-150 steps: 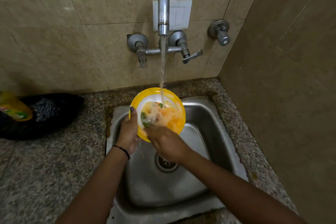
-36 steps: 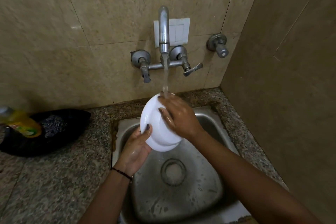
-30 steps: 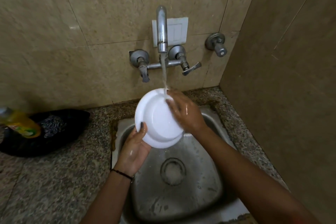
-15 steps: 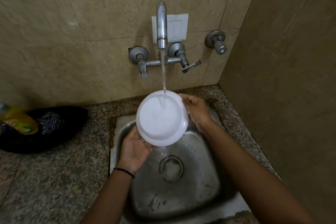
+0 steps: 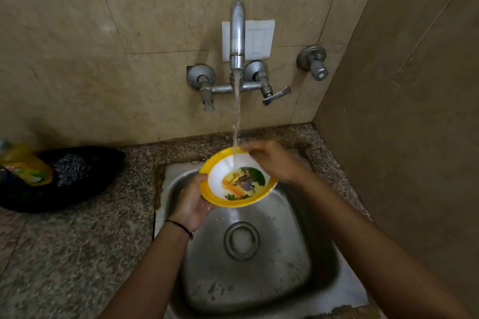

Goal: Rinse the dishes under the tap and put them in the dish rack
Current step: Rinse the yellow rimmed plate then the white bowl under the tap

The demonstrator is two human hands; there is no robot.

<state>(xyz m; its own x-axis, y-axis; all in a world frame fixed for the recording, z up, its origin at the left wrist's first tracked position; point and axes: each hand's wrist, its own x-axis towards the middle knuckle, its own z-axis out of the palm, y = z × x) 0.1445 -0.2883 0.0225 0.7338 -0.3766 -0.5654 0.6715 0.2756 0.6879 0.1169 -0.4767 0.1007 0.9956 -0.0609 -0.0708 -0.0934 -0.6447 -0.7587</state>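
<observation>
Bowl (image 5: 243, 181), yellow rim, white inside with a printed picture: held straight below the tap (image 5: 237, 36), above the sink (image 5: 259, 280). Half a second back its plain white underside faced the camera. It is now turned over, inside up, with the water stream (image 5: 236, 116) landing in it. Left hand (image 5: 193, 202) is low and left of the tap, thumb hooked over the near rim, fingers curled beneath. Right hand (image 5: 272, 163) is at the far rim, just right of the tap's line and motion-blurred; cannot tell if it grips or only touches. Far left of the tap, a yellow bottle (image 5: 26, 166) and black bag (image 5: 85, 176) sit on the tabletop (image 5: 77, 254).
</observation>
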